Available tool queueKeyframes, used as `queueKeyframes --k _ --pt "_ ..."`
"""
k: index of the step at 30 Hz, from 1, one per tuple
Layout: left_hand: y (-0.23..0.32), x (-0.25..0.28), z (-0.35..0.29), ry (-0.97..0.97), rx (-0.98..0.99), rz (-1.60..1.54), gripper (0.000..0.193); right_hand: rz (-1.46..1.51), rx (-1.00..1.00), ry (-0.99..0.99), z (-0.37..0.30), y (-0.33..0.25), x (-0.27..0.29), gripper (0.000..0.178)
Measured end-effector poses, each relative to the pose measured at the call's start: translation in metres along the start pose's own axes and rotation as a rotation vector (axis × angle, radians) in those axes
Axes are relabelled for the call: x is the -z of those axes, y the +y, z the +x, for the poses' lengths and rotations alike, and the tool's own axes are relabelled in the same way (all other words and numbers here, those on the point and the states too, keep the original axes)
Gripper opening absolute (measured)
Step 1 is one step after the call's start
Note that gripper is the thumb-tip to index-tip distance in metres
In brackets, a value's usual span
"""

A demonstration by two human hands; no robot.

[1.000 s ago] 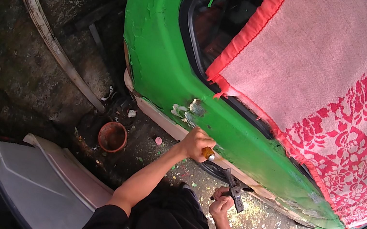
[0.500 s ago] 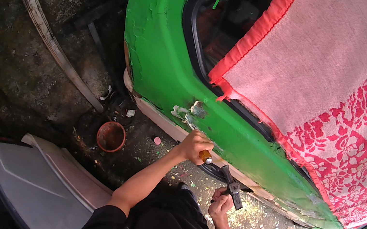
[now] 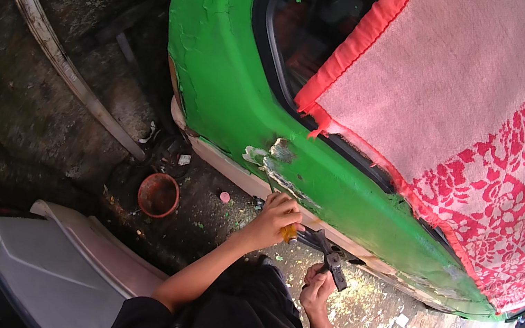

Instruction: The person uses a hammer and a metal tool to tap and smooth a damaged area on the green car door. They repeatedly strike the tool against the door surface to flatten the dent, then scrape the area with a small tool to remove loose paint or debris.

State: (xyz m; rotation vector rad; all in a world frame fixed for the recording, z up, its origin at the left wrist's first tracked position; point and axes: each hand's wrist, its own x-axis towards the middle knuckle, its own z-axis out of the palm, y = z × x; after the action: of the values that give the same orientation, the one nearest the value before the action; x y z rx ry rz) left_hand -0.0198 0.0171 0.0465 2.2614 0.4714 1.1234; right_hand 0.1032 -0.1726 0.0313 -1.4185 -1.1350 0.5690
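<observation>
My left hand (image 3: pixel 275 221) is closed around an amber-handled screwdriver (image 3: pixel 289 233). Its thin shaft reaches up toward the lower side of the green car body (image 3: pixel 221 79), beside a damaged patch (image 3: pixel 279 167) where chipped paint shows white and grey. From here I cannot tell if the tip touches the panel. To the right, my right hand (image 3: pixel 319 288) grips a hammer (image 3: pixel 333 264) by its handle. The dark metal head is up near the screwdriver's butt end, with a gap between them.
A pink and red floral towel (image 3: pixel 444 91) covers part of the car's windows. On the ground at left are a terracotta pot (image 3: pixel 159 195) and a long curved metal strip (image 3: pixel 64 52). A grey car part (image 3: pixel 49 260) stands behind on the left. Paint chips (image 3: pixel 354 321) litter the floor.
My left hand has drawn slightly down and back from the damaged patch, and the screwdriver has tilted. The hammer stays close to its place. The whole view has shifted a little.
</observation>
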Motion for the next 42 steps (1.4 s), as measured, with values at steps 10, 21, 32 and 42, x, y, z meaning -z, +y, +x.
queueKeyframes --k 10,21,32,42 --pt "0.002 0.003 -0.004 0.052 -0.104 -0.124 0.023 0.039 -0.095 0.036 0.006 -0.014 -0.003 0.057" --pt "0.003 -0.009 -0.004 0.255 -0.093 -0.103 0.029 -0.009 -0.122 0.028 -0.009 0.006 0.001 0.054" --pt "-0.002 -0.028 -0.008 0.344 -0.064 -0.099 0.030 -0.010 -0.042 -0.014 -0.008 0.008 0.020 0.054" --pt "0.002 -0.047 -0.004 0.331 -0.034 0.002 0.027 -0.091 0.038 -0.141 0.003 0.035 0.057 0.050"
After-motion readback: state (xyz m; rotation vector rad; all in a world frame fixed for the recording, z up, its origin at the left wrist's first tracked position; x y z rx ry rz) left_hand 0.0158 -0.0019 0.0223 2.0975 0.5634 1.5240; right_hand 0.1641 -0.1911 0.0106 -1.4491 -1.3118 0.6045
